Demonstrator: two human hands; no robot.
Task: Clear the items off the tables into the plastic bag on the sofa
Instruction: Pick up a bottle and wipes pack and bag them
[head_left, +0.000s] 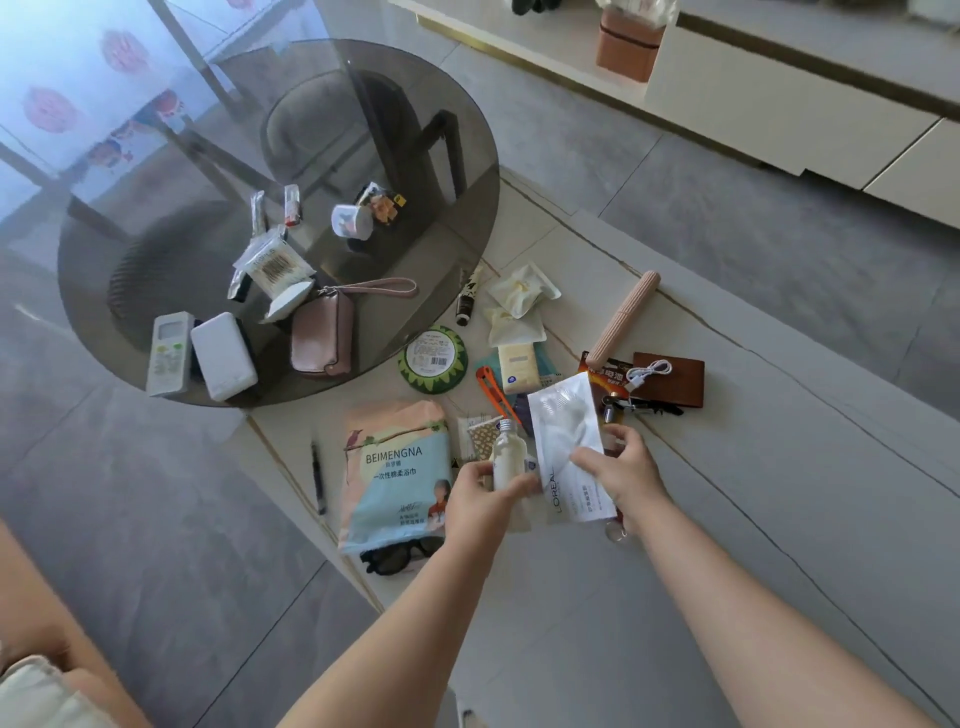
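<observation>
My left hand (480, 501) grips a small clear bottle (508, 457) with a silver cap, held upright over the pale stone table (727, 467). My right hand (621, 475) pinches a silvery white sachet (569, 447) just right of the bottle. A key ring hangs below my right hand. A large blue and peach towel pack (397, 473) lies left of my left hand, with a black pen (318, 478) beyond it and dark glasses (397, 556) below it. The plastic bag and sofa are out of view.
A round smoked-glass table (156, 234) overlaps the stone table and carries a remote (167, 353), a white power bank (223, 356), a pink pouch (322, 338) and cotton swabs (272, 267). On the stone table lie a green tin (432, 359), an orange cutter (493, 387), a peach tube (623, 317) and a brown wallet (670, 382).
</observation>
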